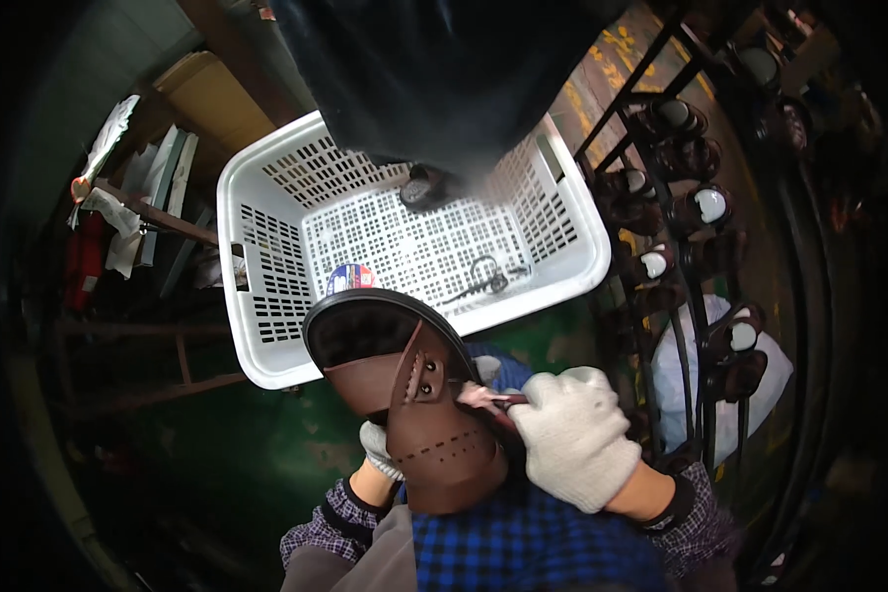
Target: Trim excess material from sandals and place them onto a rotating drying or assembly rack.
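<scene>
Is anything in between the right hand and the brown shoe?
Yes, the tool in the right hand. Its pinkish tip is right by the side of the shoe; I can't tell if it touches. Nothing else visible is in the way.

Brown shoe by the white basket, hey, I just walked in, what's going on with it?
A person holds the brown shoe in the gloved left hand, which is mostly hidden by it. The gloved right hand grips a slim dark tool with its pinkish tip close beside the shoe. The white basket lies just beyond, and more shoes are lined up at the right.
</scene>
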`<control>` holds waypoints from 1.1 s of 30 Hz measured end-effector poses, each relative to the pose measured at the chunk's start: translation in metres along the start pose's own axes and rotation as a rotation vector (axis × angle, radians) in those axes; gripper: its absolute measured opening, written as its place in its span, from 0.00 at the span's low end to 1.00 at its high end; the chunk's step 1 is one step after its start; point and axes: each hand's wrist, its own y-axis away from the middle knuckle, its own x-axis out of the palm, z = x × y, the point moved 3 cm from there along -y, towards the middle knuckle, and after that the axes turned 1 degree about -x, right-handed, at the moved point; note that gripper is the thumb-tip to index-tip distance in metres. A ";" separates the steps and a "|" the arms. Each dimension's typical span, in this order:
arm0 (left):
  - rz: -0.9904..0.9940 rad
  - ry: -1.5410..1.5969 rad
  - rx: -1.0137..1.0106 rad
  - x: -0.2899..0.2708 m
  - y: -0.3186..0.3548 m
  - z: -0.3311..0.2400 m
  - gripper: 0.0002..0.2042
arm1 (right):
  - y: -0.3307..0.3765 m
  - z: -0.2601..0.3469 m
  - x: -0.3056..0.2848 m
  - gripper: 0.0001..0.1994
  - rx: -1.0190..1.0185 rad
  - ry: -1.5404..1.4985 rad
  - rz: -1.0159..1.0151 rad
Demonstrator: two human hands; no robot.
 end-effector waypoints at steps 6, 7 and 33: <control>0.345 0.231 0.074 -0.016 -0.017 0.001 0.25 | -0.005 -0.011 -0.022 0.11 0.137 0.051 -0.182; 0.347 0.231 0.078 -0.018 -0.014 -0.001 0.25 | -0.008 -0.009 -0.025 0.12 0.115 0.067 -0.223; 0.699 0.484 -0.002 0.044 -0.050 -0.025 0.27 | -0.014 -0.024 -0.035 0.19 0.319 -0.124 -0.221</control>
